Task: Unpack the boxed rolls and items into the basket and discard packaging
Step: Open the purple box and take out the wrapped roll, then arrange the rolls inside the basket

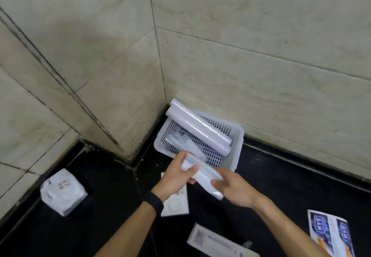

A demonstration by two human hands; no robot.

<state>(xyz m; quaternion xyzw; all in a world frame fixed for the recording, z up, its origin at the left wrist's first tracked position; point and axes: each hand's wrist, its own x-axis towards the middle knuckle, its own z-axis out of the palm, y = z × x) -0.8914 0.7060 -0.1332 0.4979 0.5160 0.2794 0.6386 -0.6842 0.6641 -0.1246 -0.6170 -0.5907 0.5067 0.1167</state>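
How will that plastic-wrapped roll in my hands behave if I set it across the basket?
The roll, held by left hand and right hand, looks round and glossy, so probably slippery, likely to roll. Two rolls already overhang the basket, so it may tilt.

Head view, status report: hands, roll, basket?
Left hand and right hand both grip clear-wrapped white roll. White perforated plastic basket holds two rolls already. Path clear.

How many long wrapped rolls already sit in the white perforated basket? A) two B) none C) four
A: two long plastic-wrapped pale rolls lie side by side across the white perforated plastic basket, while both hands, left and right, hold another roll at its near edge.
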